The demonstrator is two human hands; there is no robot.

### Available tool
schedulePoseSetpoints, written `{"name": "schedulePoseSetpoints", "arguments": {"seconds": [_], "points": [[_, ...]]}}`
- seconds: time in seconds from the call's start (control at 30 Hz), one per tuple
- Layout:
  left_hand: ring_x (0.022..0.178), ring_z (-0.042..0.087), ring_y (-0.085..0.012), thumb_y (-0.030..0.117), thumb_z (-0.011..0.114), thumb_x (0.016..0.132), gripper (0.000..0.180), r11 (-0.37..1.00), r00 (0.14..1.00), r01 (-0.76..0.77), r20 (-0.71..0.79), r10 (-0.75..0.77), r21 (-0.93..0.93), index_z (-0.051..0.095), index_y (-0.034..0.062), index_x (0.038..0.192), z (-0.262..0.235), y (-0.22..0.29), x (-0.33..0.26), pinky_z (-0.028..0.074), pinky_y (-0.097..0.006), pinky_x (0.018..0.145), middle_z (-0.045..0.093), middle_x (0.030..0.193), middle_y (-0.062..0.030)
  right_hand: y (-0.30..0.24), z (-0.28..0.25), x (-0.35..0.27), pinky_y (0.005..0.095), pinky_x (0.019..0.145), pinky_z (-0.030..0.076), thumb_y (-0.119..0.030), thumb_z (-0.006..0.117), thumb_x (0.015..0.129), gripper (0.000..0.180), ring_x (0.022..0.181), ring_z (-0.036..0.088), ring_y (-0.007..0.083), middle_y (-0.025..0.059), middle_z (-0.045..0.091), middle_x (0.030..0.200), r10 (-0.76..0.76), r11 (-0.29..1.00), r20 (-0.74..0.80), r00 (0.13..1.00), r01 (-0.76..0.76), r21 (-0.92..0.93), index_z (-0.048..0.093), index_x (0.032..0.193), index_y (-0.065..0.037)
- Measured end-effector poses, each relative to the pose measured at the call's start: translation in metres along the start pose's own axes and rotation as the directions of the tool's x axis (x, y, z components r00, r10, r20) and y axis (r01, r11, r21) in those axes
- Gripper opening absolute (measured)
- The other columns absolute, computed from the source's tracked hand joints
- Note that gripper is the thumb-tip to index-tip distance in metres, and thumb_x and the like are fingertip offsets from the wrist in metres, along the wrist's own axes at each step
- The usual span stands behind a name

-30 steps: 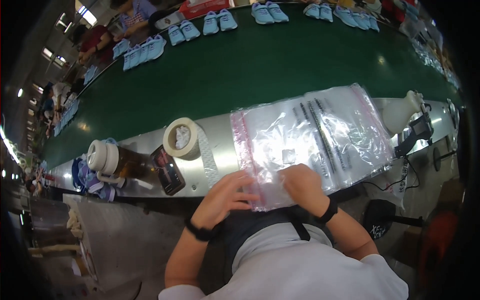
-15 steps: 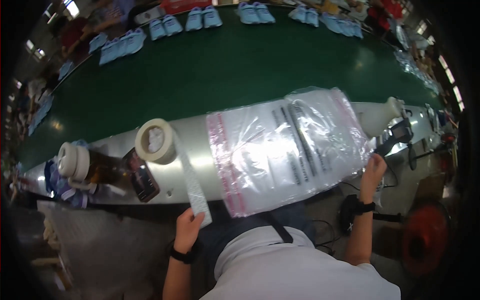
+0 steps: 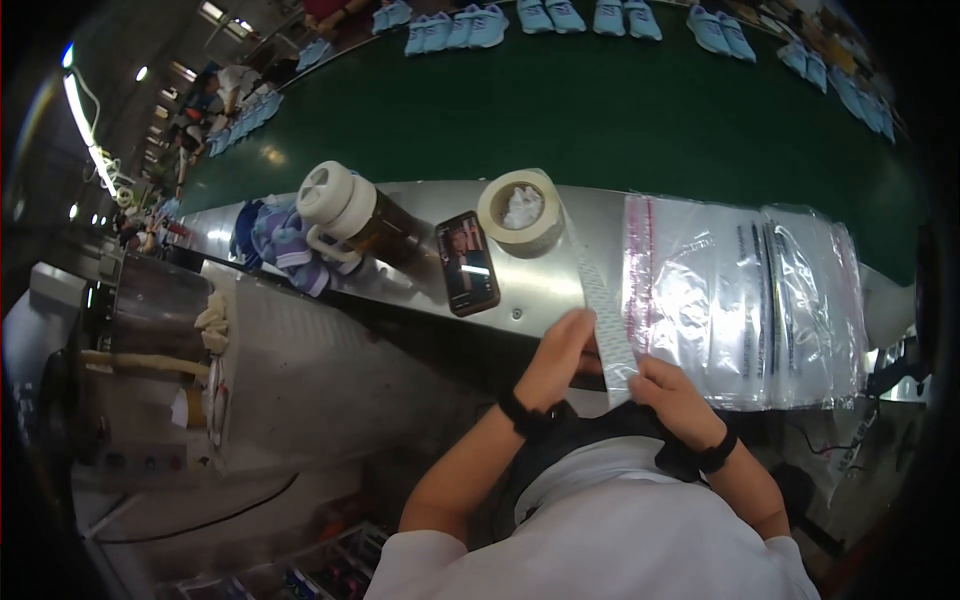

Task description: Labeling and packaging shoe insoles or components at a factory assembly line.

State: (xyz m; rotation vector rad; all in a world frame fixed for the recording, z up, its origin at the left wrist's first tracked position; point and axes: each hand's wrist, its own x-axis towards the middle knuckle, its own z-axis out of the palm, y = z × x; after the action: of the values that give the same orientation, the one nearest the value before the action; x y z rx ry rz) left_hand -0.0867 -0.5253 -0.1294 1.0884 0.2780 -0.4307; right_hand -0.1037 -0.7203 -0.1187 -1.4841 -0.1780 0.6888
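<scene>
From a cream-coloured roll point(image 3: 541, 236) with crumpled white material in its core, a white patterned strip point(image 3: 607, 340) hangs over the table's near edge. My left hand point(image 3: 562, 355) is closed at the strip's left edge, its fingertips partly behind it. At the lower right edge, close to the strip's loose end, my right hand point(image 3: 672, 392) pinches it between thumb and fingers. Just right of the strip lies a stack of clear plastic bags point(image 3: 700, 300) with pink edge bands and dark print, untouched by either hand.
Left of the roll lie a phone point(image 3: 467, 265) with its screen lit and a white-lidded bottle point(image 3: 345, 205) of brown liquid. Purple-blue cloth-like items point(image 3: 288, 245) sit beyond. Pale blue shoes point(image 3: 470, 28) line the far side of the green surface point(image 3: 600, 110).
My right hand has left the scanner-like dark device at the far right and come to the strip. My left hand has moved up along the strip. The view has swung left.
</scene>
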Motion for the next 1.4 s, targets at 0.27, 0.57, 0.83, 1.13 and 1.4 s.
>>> {"name": "schedulePoseSetpoints", "arguments": {"seconds": [0.27, 0.57, 0.83, 1.13, 1.4], "points": [[0.099, 0.058, -0.0254, 0.022, 0.046, 0.094, 0.035, 0.974, 0.942, -0.224, -0.26, 0.213, -0.015, 0.044, -0.0008, 0.121, -0.048, 0.038, 0.063, 0.051, -0.034, 0.078, 0.051, 0.114, -0.0104, 0.0, -0.018, -0.044, 0.0207, 0.056, 0.033, -0.015, 0.053, 0.092, 0.02, 0.063, 0.035, 0.0036, -0.0053, 0.043, 0.067, 0.117, 0.985, -0.065, 0.991, -0.124, -0.118, 0.051, 0.076, -0.002], [0.094, 0.057, -0.0219, 0.003, 0.065, 0.077, 0.034, 0.289, 0.733, -0.416, 0.13, 0.668, 0.862, 0.056, 0.0015, 0.11, 0.014, 0.008, -0.056, 0.047, -0.029, 0.076, 0.056, 0.108, -0.0105, -0.01, -0.005, -0.022, 0.0259, 0.05, 0.034, -0.017, 0.058, 0.09, 0.026, 0.058, 0.037, 0.0064, 0.0007, 0.045, 0.058, 0.074, 0.969, -0.012, 0.997, -0.074, -0.237, 0.051, 0.071, 0.0], [0.082, 0.059, -0.0146, -0.002, 0.06, 0.082, 0.02, 0.575, 0.83, -0.4, 0.016, 0.557, 0.714, 0.061, -0.0001, 0.103, 0.031, -0.01, -0.071, 0.051, -0.023, 0.064, 0.055, 0.101, -0.0104, -0.012, 0.008, -0.001, 0.0222, 0.06, 0.039, -0.014, 0.057, 0.09, 0.015, 0.067, 0.042, 0.0058, -0.0018, 0.05, 0.071, 0.017, 0.999, 0.029, 0.999, -0.018, 0.029, 0.057, 0.083, -0.001], [0.076, 0.06, -0.0143, 0.003, 0.059, 0.086, 0.014, 0.733, 0.896, -0.344, -0.028, 0.443, 0.586, 0.06, -0.0018, 0.099, 0.035, -0.013, -0.067, 0.051, -0.025, 0.065, 0.057, 0.094, -0.0091, -0.013, 0.013, 0.0, 0.0307, 0.068, 0.044, -0.007, 0.059, 0.084, 0.007, 0.074, 0.057, 0.0214, 0.01, 0.061, 0.078, -0.223, 0.95, 0.003, 0.975, 0.218, -0.225, 0.06, 0.087, -0.001], [0.07, 0.055, -0.0093, 0.002, 0.057, 0.086, 0.007, 0.69, 0.901, -0.333, 0.002, 0.433, 0.642, 0.061, -0.0037, 0.085, 0.023, 0.005, -0.059, 0.044, -0.021, 0.06, 0.058, 0.082, -0.0064, -0.017, 0.011, -0.006, 0.0381, 0.064, 0.043, -0.006, 0.06, 0.079, 0.004, 0.073, 0.054, 0.0309, 0.0108, 0.058, 0.074, -0.387, 0.781, -0.009, 0.922, 0.323, -0.535, 0.058, 0.079, -0.004]]}}
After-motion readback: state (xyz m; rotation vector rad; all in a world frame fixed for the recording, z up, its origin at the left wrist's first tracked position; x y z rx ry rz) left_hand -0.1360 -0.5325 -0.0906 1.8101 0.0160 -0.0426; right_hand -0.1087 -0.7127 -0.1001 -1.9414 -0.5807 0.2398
